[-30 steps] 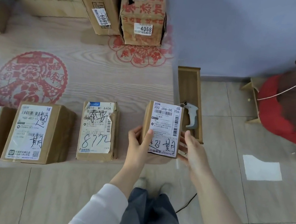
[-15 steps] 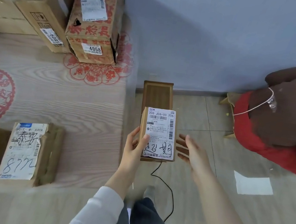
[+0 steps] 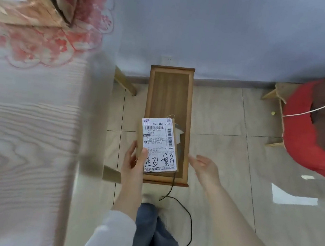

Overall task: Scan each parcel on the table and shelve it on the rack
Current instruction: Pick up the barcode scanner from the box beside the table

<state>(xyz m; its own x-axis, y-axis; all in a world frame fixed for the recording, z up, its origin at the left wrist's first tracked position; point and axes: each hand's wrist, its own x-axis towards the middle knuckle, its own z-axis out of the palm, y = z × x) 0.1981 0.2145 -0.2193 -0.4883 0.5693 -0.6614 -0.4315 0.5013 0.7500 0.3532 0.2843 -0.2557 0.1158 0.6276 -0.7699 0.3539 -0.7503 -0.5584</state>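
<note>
One hand only, the left hand (image 3: 133, 160), pinches the parcel (image 3: 159, 145) at frame centre over the wooden stool (image 3: 170, 90), the right hand (image 3: 205, 167) spread empty just right of it, so that lone edge grip may let the box twist and drop.

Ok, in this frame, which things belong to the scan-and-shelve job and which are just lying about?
Job: labelled parcel gripped by the left hand; right hand, open beside it; blurred cartons on the table.
Lying about: wooden stool behind the parcel; black cable on the floor; red-and-brown object at right.
</note>
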